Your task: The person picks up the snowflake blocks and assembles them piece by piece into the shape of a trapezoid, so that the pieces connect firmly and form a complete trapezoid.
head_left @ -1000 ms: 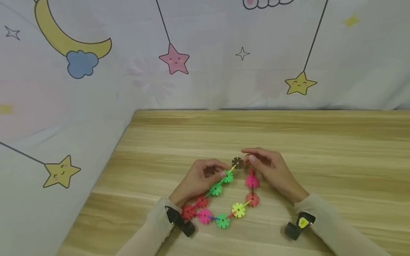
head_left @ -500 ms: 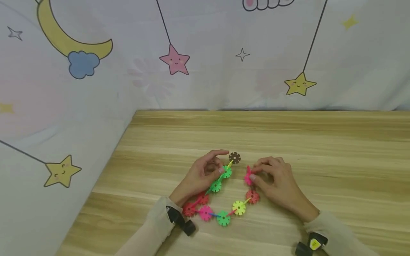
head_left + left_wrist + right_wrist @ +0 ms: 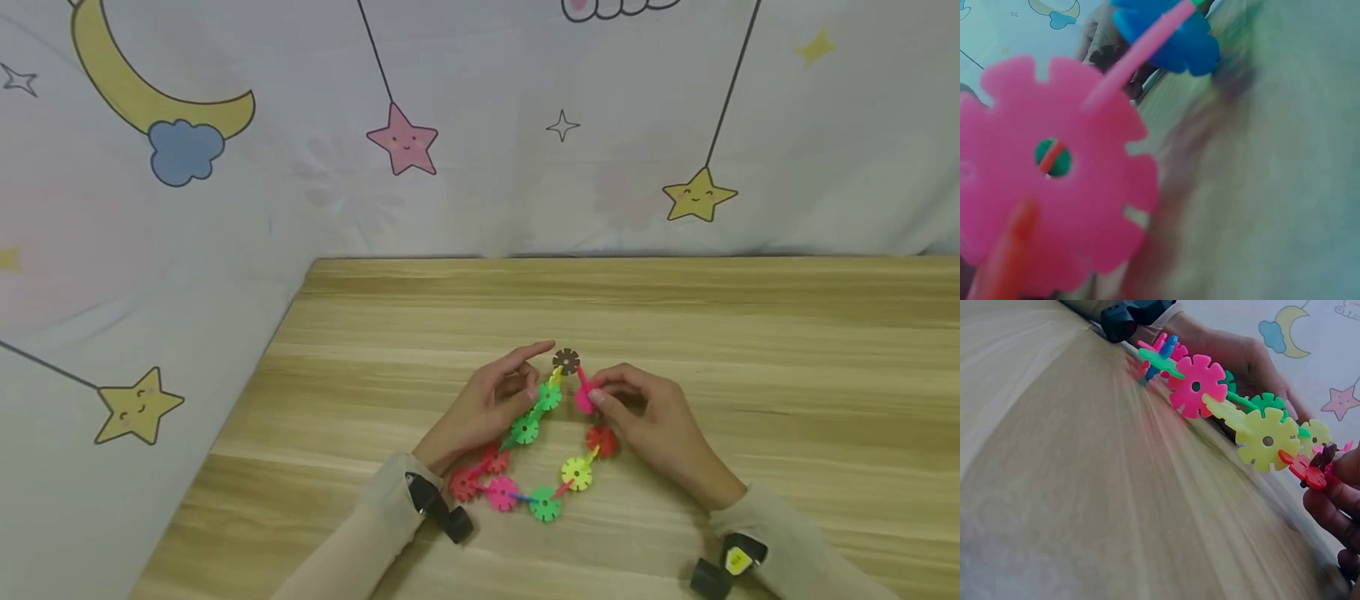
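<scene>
Notched plastic building discs, linked edge to edge, form a nearly closed loop over the table between my hands. My left hand (image 3: 483,417) pinches a green disc (image 3: 550,397) on the loop's left side, its index finger stretched up beside the brown disc (image 3: 566,362) at the top. Between thumb and fingers, my right hand (image 3: 660,425) holds a pink disc (image 3: 585,398); a pink piece above it reaches right to the brown disc's edge. A large pink disc (image 3: 1097,206) fills much of the left wrist view. In the right wrist view, a yellow disc (image 3: 1267,439) hangs near the right fingers.
The wood-grain table (image 3: 825,375) spreads around both hands. Behind it and on the left hangs a pale cloth (image 3: 487,192) printed with stars and a moon. Black wrist cameras (image 3: 453,523) sit at both cuffs.
The right hand first came down to the pink disc and gripped it, then brought it up against the brown disc. The left hand and the loop have shifted slightly right.
</scene>
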`<move>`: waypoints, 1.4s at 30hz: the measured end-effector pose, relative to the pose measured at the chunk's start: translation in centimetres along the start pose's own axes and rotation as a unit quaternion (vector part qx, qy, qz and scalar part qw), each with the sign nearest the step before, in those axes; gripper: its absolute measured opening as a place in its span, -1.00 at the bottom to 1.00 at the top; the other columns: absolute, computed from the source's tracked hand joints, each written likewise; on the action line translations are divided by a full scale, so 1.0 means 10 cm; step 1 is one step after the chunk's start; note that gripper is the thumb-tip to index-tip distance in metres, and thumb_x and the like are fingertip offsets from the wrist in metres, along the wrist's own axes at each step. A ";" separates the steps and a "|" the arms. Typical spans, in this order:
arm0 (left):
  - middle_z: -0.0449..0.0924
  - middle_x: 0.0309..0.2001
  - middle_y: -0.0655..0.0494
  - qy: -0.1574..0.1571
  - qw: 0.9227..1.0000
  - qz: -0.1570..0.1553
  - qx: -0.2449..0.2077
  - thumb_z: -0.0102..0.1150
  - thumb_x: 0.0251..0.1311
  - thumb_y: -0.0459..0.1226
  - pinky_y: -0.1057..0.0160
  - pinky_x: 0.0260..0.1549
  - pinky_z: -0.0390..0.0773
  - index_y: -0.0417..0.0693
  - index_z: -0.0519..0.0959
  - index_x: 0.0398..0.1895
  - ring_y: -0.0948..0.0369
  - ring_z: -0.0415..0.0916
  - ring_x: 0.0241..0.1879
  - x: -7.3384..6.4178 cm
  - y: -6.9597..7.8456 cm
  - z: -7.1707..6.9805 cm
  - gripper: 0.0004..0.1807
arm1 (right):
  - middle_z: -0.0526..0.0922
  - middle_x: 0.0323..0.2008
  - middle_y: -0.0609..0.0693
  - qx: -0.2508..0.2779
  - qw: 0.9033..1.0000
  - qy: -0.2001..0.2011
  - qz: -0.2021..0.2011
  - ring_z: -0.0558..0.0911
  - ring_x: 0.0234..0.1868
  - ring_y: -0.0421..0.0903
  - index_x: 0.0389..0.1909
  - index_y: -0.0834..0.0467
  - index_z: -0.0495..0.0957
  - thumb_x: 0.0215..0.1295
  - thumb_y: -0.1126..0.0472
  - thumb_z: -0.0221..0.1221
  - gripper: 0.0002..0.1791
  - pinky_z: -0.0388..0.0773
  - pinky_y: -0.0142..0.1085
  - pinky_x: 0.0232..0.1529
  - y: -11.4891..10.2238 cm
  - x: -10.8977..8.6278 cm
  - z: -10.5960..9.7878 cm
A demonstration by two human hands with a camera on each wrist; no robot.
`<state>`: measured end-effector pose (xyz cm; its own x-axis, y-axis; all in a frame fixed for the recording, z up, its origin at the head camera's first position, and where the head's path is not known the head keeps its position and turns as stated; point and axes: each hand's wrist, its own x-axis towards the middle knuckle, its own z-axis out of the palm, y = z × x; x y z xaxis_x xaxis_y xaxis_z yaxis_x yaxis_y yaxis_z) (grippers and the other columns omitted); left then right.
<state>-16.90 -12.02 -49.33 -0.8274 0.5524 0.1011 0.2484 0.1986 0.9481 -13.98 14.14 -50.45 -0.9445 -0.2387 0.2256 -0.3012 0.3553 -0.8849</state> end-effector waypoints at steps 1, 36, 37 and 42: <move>0.54 -0.10 -0.02 -0.002 1.000 -0.006 0.002 0.08 0.60 -0.35 0.38 -0.12 0.56 -0.06 0.31 0.64 0.25 0.58 -0.16 0.02 0.01 -0.01 -0.40 | 0.86 -0.29 -0.04 0.008 1.000 0.000 0.000 0.77 -0.25 -0.31 -0.08 0.12 0.73 0.48 0.29 0.33 -0.92 0.67 -0.48 -0.07 0.00 0.01 -0.01; 0.73 -0.30 -0.15 0.090 0.996 0.000 -0.021 0.31 0.48 -0.32 0.35 -0.14 0.70 0.03 0.43 0.57 0.16 0.69 -0.36 0.21 0.06 0.28 -0.37 | 0.78 -0.32 -0.23 0.087 0.996 -0.036 0.006 0.68 -0.37 -0.18 -0.03 0.24 0.71 0.55 0.33 0.23 -0.88 0.65 -0.40 -0.27 0.12 0.19 -0.22; 0.73 -0.31 -0.13 0.093 0.995 0.001 -0.019 0.32 0.47 -0.32 0.35 -0.14 0.70 0.04 0.44 0.57 0.17 0.70 -0.35 0.21 0.06 0.29 -0.37 | 0.78 -0.32 -0.23 0.084 0.996 -0.034 0.007 0.70 -0.36 -0.18 -0.03 0.23 0.72 0.55 0.33 0.24 -0.88 0.65 -0.40 -0.26 0.12 0.19 -0.22; 0.75 -0.33 -0.09 0.103 0.995 0.001 -0.009 0.35 0.46 -0.31 0.33 -0.16 0.71 0.09 0.47 0.54 0.18 0.72 -0.34 0.21 0.06 0.33 -0.39 | 0.79 -0.29 -0.24 0.073 0.997 -0.027 0.014 0.74 -0.31 -0.23 -0.02 0.22 0.72 0.54 0.32 0.25 -0.87 0.67 -0.42 -0.22 0.10 0.18 -0.21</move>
<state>-16.82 -8.11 -49.52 -0.9134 0.3742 0.1605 0.2419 0.1817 0.9531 -16.26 15.99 -50.09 -0.9429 -0.2794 0.1815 -0.2490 0.2290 -0.9411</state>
